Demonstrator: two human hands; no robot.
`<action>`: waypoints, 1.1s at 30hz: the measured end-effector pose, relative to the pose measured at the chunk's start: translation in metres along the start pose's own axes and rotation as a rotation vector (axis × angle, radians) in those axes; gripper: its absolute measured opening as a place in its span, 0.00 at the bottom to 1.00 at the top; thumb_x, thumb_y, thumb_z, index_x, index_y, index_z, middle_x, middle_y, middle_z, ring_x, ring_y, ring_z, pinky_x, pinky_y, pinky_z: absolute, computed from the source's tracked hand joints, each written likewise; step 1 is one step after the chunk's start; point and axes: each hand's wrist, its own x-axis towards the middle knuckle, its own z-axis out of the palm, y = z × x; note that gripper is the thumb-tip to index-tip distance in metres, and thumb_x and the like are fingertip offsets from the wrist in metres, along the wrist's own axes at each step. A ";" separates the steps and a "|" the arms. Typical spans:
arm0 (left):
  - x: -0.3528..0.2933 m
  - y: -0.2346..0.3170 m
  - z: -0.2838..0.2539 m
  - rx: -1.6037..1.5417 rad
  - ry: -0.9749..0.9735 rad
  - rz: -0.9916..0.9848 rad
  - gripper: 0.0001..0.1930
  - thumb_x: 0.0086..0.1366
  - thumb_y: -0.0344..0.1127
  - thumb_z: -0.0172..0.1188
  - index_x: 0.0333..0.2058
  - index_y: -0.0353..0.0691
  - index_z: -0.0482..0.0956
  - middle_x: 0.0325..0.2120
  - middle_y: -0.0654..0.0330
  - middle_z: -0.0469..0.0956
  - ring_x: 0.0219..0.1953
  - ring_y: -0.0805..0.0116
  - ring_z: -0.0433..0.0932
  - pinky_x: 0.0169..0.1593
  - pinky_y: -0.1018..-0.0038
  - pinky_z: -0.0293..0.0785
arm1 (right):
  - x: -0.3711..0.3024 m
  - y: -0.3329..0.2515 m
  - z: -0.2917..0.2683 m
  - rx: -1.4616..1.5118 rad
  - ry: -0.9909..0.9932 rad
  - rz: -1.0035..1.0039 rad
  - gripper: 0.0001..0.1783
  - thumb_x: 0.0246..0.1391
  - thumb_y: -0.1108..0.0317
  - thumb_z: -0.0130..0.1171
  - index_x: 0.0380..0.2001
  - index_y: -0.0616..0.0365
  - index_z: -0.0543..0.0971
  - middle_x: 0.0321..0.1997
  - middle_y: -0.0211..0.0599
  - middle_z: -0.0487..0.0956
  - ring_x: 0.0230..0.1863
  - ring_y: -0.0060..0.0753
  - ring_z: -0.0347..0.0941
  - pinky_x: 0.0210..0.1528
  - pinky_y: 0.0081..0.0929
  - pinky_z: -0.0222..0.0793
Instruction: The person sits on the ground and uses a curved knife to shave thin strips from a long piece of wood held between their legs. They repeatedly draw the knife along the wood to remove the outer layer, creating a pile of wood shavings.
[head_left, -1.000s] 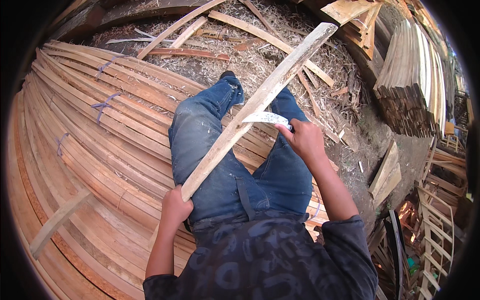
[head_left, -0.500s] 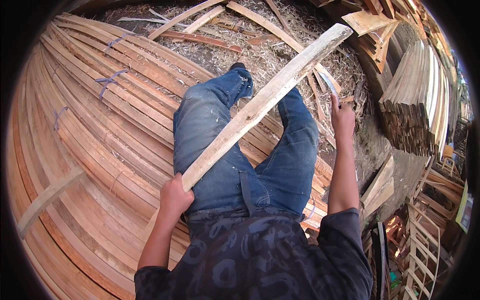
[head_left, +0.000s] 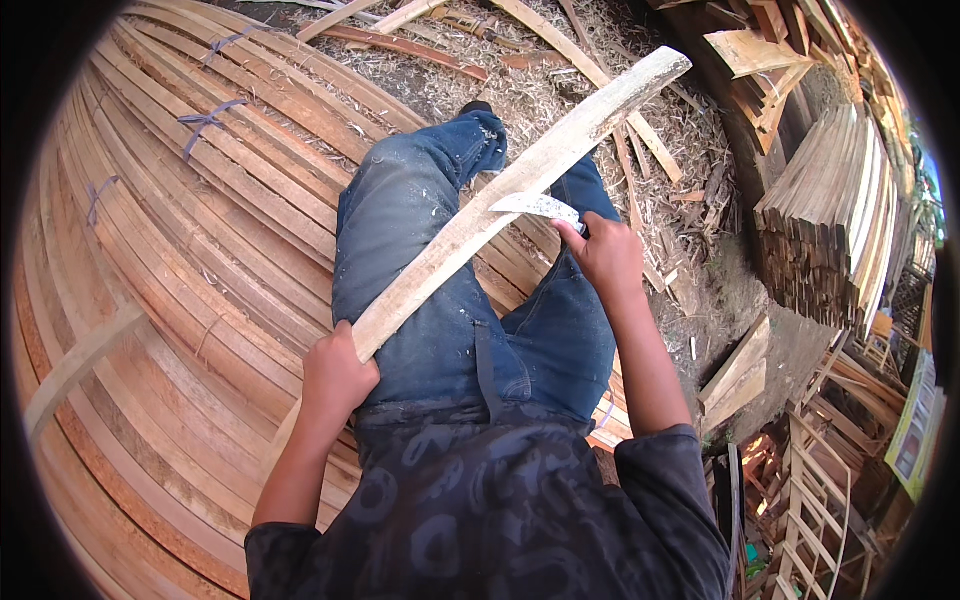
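A long pale wooden strip (head_left: 455, 245) slants across my thighs, its far end out over the shavings at the upper right. My left hand (head_left: 338, 372) is wrapped round its near end beside my left thigh. In my right hand (head_left: 608, 256), over my right thigh, is a knife with a pale, slightly curved blade (head_left: 538, 207). The blade points left and overlaps the middle of the strip; whether its edge touches the wood I cannot tell. Its handle is hidden in my closed fingers.
I sit on bundled long planks (head_left: 200, 260) bound with purple ties (head_left: 206, 122). Wood shavings (head_left: 440, 70) and loose strips cover the ground ahead. A stack of cut slats (head_left: 822, 215) stands at the right, with a slatted wooden frame (head_left: 812, 500) nearer me.
My right hand has brought the knife in from the right, and its blade now lies over the strip. The left hand keeps its grip on the near end.
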 end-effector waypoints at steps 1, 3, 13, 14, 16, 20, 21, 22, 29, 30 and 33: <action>0.001 -0.002 0.000 0.012 0.005 0.008 0.09 0.47 0.28 0.53 0.27 0.29 0.71 0.22 0.36 0.75 0.30 0.36 0.75 0.38 0.51 0.71 | 0.006 0.001 0.001 -0.022 0.028 -0.025 0.33 0.48 0.35 0.56 0.12 0.56 0.74 0.12 0.45 0.73 0.18 0.48 0.74 0.20 0.38 0.69; 0.002 -0.005 0.005 0.034 0.012 0.023 0.10 0.47 0.30 0.55 0.28 0.29 0.71 0.22 0.38 0.75 0.29 0.38 0.77 0.37 0.52 0.73 | 0.014 0.007 0.005 -0.068 0.080 -0.075 0.32 0.48 0.35 0.55 0.13 0.55 0.74 0.13 0.44 0.74 0.18 0.47 0.74 0.20 0.38 0.69; 0.006 -0.011 0.007 0.005 -0.046 0.040 0.10 0.46 0.30 0.54 0.27 0.29 0.72 0.24 0.37 0.76 0.31 0.38 0.76 0.38 0.52 0.73 | 0.011 0.099 -0.040 0.186 0.172 0.352 0.35 0.59 0.43 0.49 0.19 0.71 0.75 0.10 0.45 0.64 0.14 0.32 0.58 0.20 0.36 0.55; 0.009 -0.017 0.007 -0.034 -0.069 0.061 0.10 0.46 0.30 0.54 0.27 0.29 0.72 0.24 0.37 0.76 0.31 0.37 0.76 0.38 0.52 0.72 | -0.001 0.063 -0.045 0.362 0.208 0.339 0.34 0.59 0.46 0.51 0.16 0.70 0.72 0.09 0.40 0.62 0.14 0.26 0.56 0.19 0.32 0.53; 0.014 -0.025 0.001 -0.140 -0.109 0.157 0.09 0.47 0.29 0.52 0.26 0.28 0.73 0.21 0.38 0.74 0.28 0.42 0.77 0.36 0.56 0.72 | -0.024 0.040 -0.029 0.380 0.050 0.323 0.29 0.51 0.46 0.61 0.18 0.67 0.77 0.10 0.48 0.67 0.12 0.40 0.61 0.19 0.36 0.59; 0.041 -0.035 -0.030 -0.338 -0.563 0.077 0.05 0.48 0.27 0.49 0.20 0.30 0.69 0.13 0.55 0.67 0.21 0.68 0.70 0.28 0.68 0.66 | -0.028 -0.027 -0.014 0.347 -0.017 0.277 0.22 0.46 0.51 0.64 0.19 0.63 0.78 0.15 0.51 0.74 0.21 0.53 0.74 0.26 0.42 0.69; 0.044 -0.038 -0.031 -0.351 -0.603 0.084 0.04 0.49 0.27 0.49 0.21 0.32 0.68 0.14 0.58 0.66 0.19 0.70 0.67 0.25 0.71 0.63 | -0.025 -0.033 -0.009 0.385 -0.010 0.285 0.20 0.47 0.53 0.63 0.19 0.62 0.79 0.17 0.52 0.75 0.24 0.53 0.75 0.28 0.43 0.70; 0.048 -0.045 -0.027 -0.363 -0.643 0.089 0.04 0.50 0.28 0.50 0.21 0.34 0.68 0.15 0.61 0.65 0.18 0.73 0.65 0.22 0.74 0.60 | -0.026 -0.033 -0.005 0.345 0.000 0.272 0.19 0.47 0.54 0.62 0.20 0.62 0.79 0.18 0.52 0.76 0.24 0.54 0.76 0.29 0.44 0.71; 0.053 -0.019 -0.049 -0.521 -0.826 -0.202 0.07 0.49 0.28 0.49 0.29 0.38 0.65 0.14 0.65 0.61 0.13 0.77 0.55 0.16 0.78 0.52 | 0.026 0.005 0.016 0.138 0.001 0.351 0.16 0.51 0.58 0.56 0.25 0.61 0.81 0.25 0.54 0.79 0.30 0.56 0.77 0.36 0.46 0.73; 0.053 -0.015 -0.051 -0.520 -0.830 -0.218 0.07 0.49 0.27 0.49 0.29 0.38 0.65 0.14 0.65 0.61 0.13 0.77 0.55 0.17 0.78 0.52 | 0.033 0.011 0.017 0.121 0.020 0.381 0.16 0.51 0.58 0.56 0.25 0.61 0.81 0.25 0.55 0.79 0.31 0.56 0.77 0.36 0.46 0.73; 0.053 -0.011 -0.051 -0.521 -0.818 -0.218 0.08 0.47 0.26 0.47 0.29 0.38 0.65 0.14 0.64 0.61 0.13 0.77 0.56 0.17 0.78 0.52 | 0.048 0.037 0.016 0.102 0.052 0.486 0.16 0.51 0.59 0.56 0.25 0.62 0.82 0.28 0.56 0.79 0.32 0.54 0.77 0.37 0.45 0.73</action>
